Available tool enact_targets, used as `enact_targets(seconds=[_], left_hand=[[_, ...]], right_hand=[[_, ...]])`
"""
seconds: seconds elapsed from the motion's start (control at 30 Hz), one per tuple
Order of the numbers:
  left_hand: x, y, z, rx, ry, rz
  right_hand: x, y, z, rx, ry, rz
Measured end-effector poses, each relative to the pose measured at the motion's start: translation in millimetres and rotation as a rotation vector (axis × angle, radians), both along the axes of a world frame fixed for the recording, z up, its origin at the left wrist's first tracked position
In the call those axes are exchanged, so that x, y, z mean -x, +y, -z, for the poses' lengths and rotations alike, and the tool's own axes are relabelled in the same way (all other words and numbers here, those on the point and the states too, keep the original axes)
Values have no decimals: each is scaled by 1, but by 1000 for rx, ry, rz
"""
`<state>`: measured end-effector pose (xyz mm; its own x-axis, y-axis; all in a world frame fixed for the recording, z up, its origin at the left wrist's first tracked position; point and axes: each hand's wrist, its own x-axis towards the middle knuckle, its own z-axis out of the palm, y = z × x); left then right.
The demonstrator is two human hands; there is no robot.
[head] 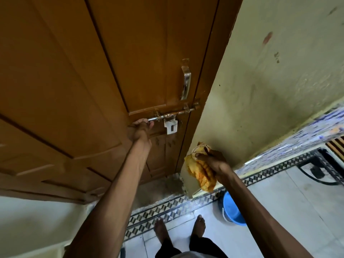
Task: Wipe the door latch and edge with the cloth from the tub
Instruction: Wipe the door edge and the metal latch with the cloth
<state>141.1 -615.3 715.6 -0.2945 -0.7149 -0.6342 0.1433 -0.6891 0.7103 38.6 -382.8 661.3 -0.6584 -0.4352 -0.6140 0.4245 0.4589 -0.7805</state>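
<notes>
Door latch (173,113) sits low on the brown door (74,71), bolt run across to the frame, hasp plate hanging under it. Left hand (140,130) grips the bolt's left end. Right of the latch, right hand (214,161) clutches the bunched yellow cloth (200,169) against the wall corner. Blue tub (231,209) on the floor below the cloth. Handle (186,80) above the latch.

No text, label, brand, number or sign can be read anywhere in the head view. The brown wooden door (93,71), its silver metal sliding latch (173,116), the blue plastic tub (232,211) and the crumpled orange cloth (202,168) are all seen to be unmarked, so far as can be told.
</notes>
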Motion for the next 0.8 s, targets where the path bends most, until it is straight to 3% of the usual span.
enact_targets(seconds=[0.13, 0.23, 0.4, 0.6, 0.7, 0.8], left_hand=[[4, 3, 3, 114, 91, -311], [3, 5, 3, 100, 88, -347], [-10, 31, 16, 27, -32, -114], [-24, 175, 62, 38, -289, 274], [-14, 270, 95, -28, -300, 389], [1, 351, 124, -109, -299, 365]], right_hand=[[-3, 1, -7, 133, -31, 117], [-10, 12, -13, 204, -200, 167], [-18, 54, -3, 240, -582, 136], [-3, 156, 31, 370, -861, 191], [22, 221, 44, 382, -865, 119], [47, 281, 65, 265, -770, 70]])
